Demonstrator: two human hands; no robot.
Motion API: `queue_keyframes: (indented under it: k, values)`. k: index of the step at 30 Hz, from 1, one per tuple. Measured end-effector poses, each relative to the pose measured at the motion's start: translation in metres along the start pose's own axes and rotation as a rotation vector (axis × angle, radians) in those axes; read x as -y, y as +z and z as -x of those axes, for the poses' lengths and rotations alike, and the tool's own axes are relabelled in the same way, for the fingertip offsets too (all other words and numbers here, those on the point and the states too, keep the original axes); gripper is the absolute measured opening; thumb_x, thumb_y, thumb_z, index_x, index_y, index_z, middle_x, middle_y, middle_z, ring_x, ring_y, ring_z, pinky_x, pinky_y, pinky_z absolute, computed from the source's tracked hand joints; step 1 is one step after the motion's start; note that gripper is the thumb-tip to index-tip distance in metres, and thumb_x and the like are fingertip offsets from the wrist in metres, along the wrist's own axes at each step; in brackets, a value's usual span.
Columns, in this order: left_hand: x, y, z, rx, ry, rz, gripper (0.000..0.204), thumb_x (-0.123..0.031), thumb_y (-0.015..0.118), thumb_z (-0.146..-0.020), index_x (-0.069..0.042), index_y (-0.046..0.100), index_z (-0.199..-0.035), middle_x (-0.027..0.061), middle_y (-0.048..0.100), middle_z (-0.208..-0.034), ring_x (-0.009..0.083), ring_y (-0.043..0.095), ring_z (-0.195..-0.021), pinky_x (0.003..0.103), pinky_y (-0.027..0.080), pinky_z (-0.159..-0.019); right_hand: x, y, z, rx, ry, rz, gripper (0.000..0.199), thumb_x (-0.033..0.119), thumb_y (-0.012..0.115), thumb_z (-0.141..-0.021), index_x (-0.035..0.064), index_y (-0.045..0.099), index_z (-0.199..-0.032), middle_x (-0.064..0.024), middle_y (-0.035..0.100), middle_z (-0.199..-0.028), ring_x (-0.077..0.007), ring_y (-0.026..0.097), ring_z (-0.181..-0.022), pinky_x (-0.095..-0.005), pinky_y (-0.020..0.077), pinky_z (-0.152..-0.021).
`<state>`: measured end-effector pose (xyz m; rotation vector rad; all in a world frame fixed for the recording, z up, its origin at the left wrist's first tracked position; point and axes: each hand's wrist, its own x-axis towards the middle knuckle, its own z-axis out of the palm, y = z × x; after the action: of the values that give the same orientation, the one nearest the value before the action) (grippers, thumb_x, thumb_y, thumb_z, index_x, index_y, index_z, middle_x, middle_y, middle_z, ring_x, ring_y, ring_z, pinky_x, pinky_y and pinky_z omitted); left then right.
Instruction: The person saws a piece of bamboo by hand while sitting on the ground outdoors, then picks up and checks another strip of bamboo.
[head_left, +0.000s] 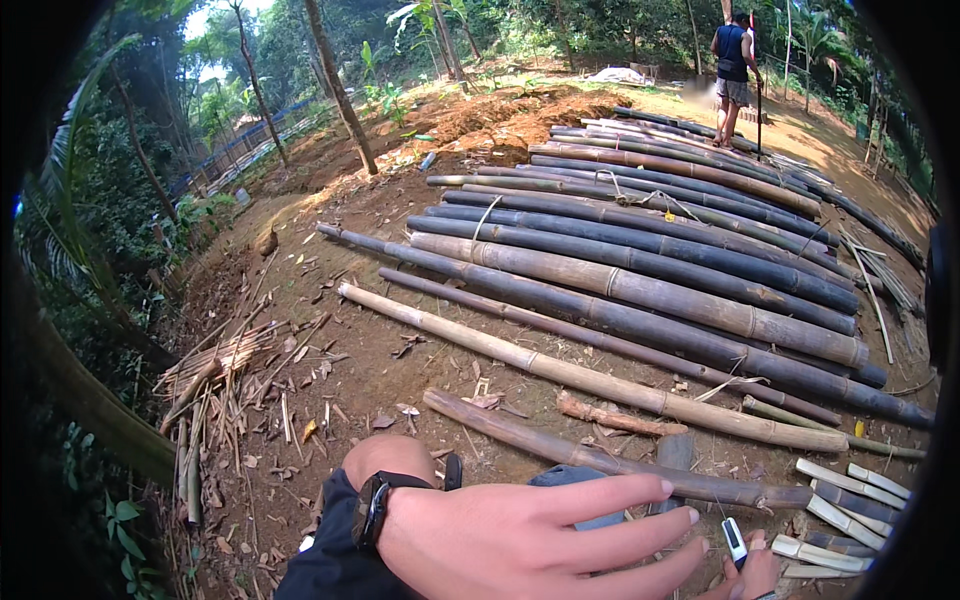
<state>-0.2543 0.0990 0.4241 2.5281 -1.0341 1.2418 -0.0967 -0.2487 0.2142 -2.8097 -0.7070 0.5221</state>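
white handheld device (735,543) | dark window | top leaning left | brown bamboo pole (600,457) | lying slantwise just beyond

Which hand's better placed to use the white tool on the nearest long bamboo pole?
Likely right: the right hand appears to hold the white tool by the nearest long bamboo pole; the left hand is spread, nothing visible in it.

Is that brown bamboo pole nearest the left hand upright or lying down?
Lying down: the brown, round bamboo pole stretches lengthwise low over the reddish-brown earth, just beyond the spread left hand.
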Motion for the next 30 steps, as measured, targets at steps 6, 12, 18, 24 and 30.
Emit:
queue_keyframes:
  k: [6, 12, 18, 24, 30]
  values:
    - [0.06, 0.024, 0.001, 0.335, -0.16, 0.279, 0.05, -0.035, 0.078, -0.078, -0.01, 0.069, -0.12, 0.0129, 0.072, -0.109, 0.03, 0.07, -0.1, 0.041, 0.055, -0.087, -0.034, -0.007, 0.015, -0.072, 0.14, 0.042, 0.045, 0.04, 0.068, -0.086, 0.0062, 0.049, -0.109, -0.026, 0.069, -0.081, -0.0462, 0.068, -0.077, -0.0559, 0.0533, -0.07]
    - [0.13, 0.227, 0.104, 1.339, -0.551, 0.151, 0.084, -0.062, 0.064, -0.085, 0.0, 0.047, -0.139, 0.0291, 0.065, -0.118, 0.0419, 0.063, -0.113, 0.047, 0.051, -0.096, -0.055, -0.015, -0.005, -0.045, 0.184, 0.034, 0.04, 0.03, 0.062, -0.09, -0.001, 0.045, -0.11, -0.0265, 0.069, -0.081, -0.0444, 0.069, -0.078, -0.0546, 0.0549, -0.071]
    - [0.08, 0.395, 0.144, 1.338, -0.195, 0.263, 0.1, -0.062, 0.063, -0.085, 0.002, 0.026, -0.152, 0.0309, 0.039, -0.148, 0.0453, 0.048, -0.131, 0.055, 0.042, -0.107, -0.094, 0.01, 0.037, -0.245, 0.447, -0.207, 0.042, 0.032, 0.065, -0.09, -0.0022, 0.046, -0.107, -0.0281, 0.068, -0.081, -0.0461, 0.068, -0.08, -0.053, 0.0536, -0.071]
    - [0.046, 0.428, 0.144, 1.418, -0.218, 0.102, 0.115, -0.059, 0.073, -0.08, -0.004, 0.008, -0.158, 0.0269, 0.023, -0.159, 0.0465, 0.036, -0.139, 0.07, 0.035, -0.104, -0.124, 0.072, 0.053, -0.461, 0.577, -0.529, 0.056, 0.046, 0.071, -0.087, -0.0025, 0.047, -0.103, -0.0266, 0.067, -0.078, -0.0457, 0.068, -0.078, -0.0534, 0.0516, -0.071]
    - [0.004, 0.467, 0.183, 1.276, -0.597, 0.188, 0.119, -0.062, 0.072, -0.078, -0.005, 0.006, -0.158, 0.0235, 0.016, -0.162, 0.045, 0.023, -0.147, 0.072, 0.024, -0.11, -0.126, 0.128, 0.039, -0.535, 0.633, -0.499, 0.053, 0.046, 0.073, -0.086, 0.0003, 0.052, -0.104, -0.0241, 0.066, -0.077, -0.0454, 0.067, -0.078, -0.0513, 0.051, -0.07]
